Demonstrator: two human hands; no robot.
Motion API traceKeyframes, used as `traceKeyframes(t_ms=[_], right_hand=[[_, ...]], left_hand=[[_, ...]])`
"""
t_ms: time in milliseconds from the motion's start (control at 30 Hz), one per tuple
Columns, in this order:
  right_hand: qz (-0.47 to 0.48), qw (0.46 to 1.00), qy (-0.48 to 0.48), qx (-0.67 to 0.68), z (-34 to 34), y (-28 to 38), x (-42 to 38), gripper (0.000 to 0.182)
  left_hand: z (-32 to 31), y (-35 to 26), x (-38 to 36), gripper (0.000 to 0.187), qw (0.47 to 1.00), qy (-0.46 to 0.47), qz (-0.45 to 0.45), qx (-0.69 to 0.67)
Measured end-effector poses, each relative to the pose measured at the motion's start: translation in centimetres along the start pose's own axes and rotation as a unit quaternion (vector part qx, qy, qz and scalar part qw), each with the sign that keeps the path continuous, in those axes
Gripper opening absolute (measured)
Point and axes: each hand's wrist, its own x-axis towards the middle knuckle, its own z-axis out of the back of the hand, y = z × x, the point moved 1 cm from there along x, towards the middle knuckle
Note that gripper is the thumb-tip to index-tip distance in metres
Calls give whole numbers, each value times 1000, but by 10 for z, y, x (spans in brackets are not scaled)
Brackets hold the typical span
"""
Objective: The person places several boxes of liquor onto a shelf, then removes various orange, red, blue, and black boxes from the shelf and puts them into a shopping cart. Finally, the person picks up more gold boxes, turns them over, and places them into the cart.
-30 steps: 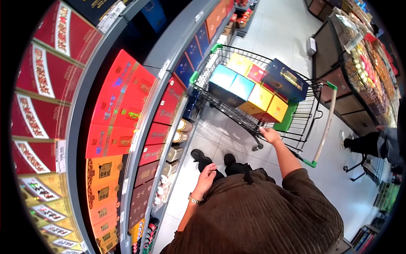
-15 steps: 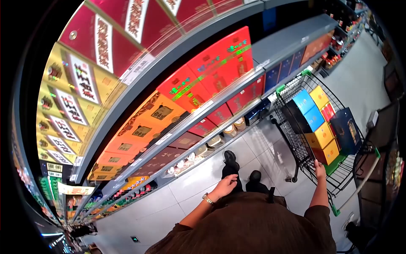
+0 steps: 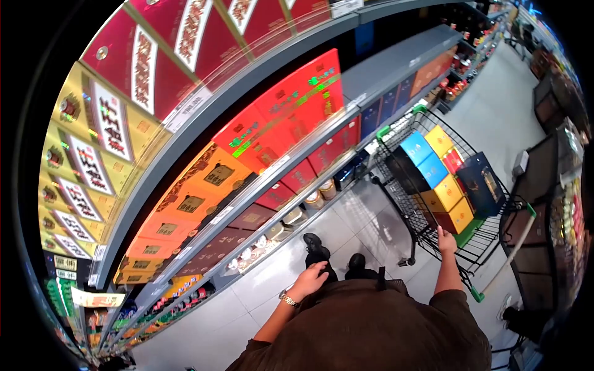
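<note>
My right hand (image 3: 447, 241) is wrapped round the near side rim of a black wire shopping cart (image 3: 489, 253) with green corner pieces. In the cart stand blue boxes (image 3: 431, 170), yellow boxes (image 3: 447, 193), a small red box (image 3: 452, 159) and a dark blue box (image 3: 481, 185) with a gold picture. My left hand (image 3: 309, 281), with a metal watch on its wrist, hangs in front of my body. Its fingers are loosely bent, and nothing shows in them. It touches neither cart nor shelf.
On my left runs a long shelf (image 3: 352, 105) stacked with red boxes (image 3: 291, 108), orange boxes (image 3: 192, 204) and gold boxes (image 3: 93, 167). A yellow price sign (image 3: 98, 298) sticks out low. Beyond the cart stand dark display units (image 3: 538, 247). Another person's leg (image 3: 526, 321) shows at lower right.
The view has turned slightly, so the cart, shelf and my feet appear further left. My right hand still grips the cart's rim; my left hand still hangs before my body.
</note>
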Motion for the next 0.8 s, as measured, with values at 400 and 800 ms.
traceKeyframes(t_ms=[400,800], right_hand=[[35,999,20,16,6,36,-36,59],[63,994,76,51,17,39,-32,61]], left_hand=[[-24,-16,20,48,1000,-4,-16,10],[-42,-46,49,50,991,56,-58,103]])
